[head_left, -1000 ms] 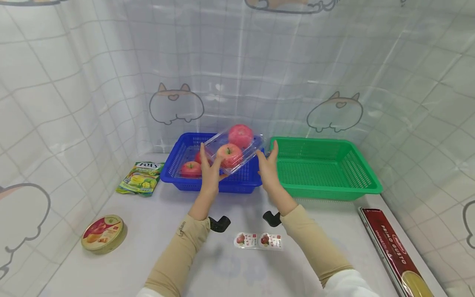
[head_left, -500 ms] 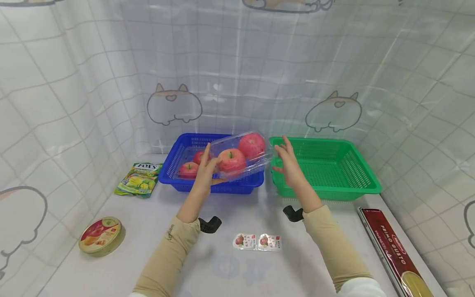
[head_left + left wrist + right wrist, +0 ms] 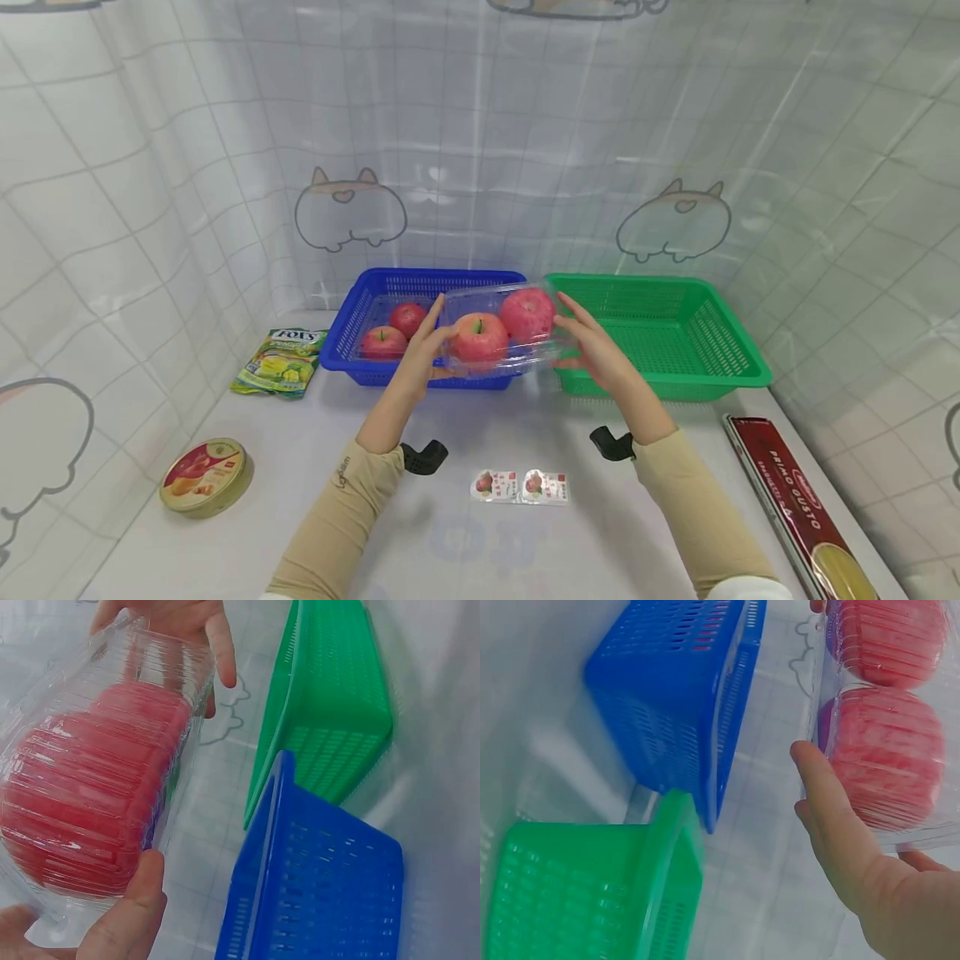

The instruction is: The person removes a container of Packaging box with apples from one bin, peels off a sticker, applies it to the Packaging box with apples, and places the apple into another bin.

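Observation:
A clear plastic box point(image 3: 498, 333) with two red apples inside hangs level over the gap between the blue basket point(image 3: 341, 333) and the green basket point(image 3: 675, 333). My left hand point(image 3: 429, 340) grips its left end, thumb on top, which the left wrist view shows against the box point(image 3: 90, 795). My right hand point(image 3: 581, 340) holds the right end, fingers above and below; the right wrist view shows its thumb along the box point(image 3: 885, 712). A second box of apples point(image 3: 390, 332) lies in the blue basket. The green basket holds nothing.
A green candy bag point(image 3: 281, 360) and a round tin point(image 3: 206, 473) lie at the left. Two small sachets point(image 3: 520, 487) sit near the front middle. A long red pasta box point(image 3: 798, 508) lies along the right edge. Tiled curtain walls close in three sides.
The apple box has moved right and down, from over the blue basket toward the green one, and levelled out. My right hand came off its end, then took hold again.

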`<state>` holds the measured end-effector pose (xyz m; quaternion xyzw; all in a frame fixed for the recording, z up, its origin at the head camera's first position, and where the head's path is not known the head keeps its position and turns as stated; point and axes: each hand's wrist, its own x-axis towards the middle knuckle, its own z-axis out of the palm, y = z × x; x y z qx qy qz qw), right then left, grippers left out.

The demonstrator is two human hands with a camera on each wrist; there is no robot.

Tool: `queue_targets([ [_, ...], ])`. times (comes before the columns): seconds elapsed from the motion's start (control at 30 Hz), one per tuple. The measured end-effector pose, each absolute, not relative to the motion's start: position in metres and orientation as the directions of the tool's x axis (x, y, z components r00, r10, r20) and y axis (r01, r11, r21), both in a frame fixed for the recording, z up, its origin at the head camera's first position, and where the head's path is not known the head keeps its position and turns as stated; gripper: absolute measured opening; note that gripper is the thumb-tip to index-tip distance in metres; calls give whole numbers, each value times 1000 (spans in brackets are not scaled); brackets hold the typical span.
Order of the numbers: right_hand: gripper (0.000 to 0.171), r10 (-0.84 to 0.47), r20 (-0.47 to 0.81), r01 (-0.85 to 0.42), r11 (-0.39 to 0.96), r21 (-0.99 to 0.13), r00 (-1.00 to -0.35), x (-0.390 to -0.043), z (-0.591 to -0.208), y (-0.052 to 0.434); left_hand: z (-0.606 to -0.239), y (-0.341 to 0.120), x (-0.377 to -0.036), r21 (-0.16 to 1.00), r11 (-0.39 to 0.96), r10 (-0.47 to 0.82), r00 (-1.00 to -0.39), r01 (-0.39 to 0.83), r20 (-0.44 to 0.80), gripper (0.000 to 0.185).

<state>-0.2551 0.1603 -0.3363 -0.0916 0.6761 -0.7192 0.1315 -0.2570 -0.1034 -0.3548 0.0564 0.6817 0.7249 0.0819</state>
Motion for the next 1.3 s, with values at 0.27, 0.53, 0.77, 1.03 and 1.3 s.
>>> queue_targets([
  [0.27,63,-277,-61,81,-61,-995,-959,-242,-352,170,-364,-98,-252,998,-23,195,-980,-52,-46,64],
  [0.53,64,-211,-82,96,-60,-994,-974,-222,-359,174,-371,-89,-244,999,-15,184,-982,-43,-40,59],
  [0.77,63,-187,-76,88,-58,-994,-979,-209,-363,178,-375,-84,-236,1000,-12,198,-980,-8,-5,57],
  [1.03,62,-182,-96,110,-70,-991,-979,-195,-372,177,-379,-88,-218,999,31,200,-980,-15,-20,57],
  [1.3,62,-159,-104,109,-23,-994,-982,-176,-378,177,-385,-87,-198,998,63,213,-976,-31,-44,58],
])
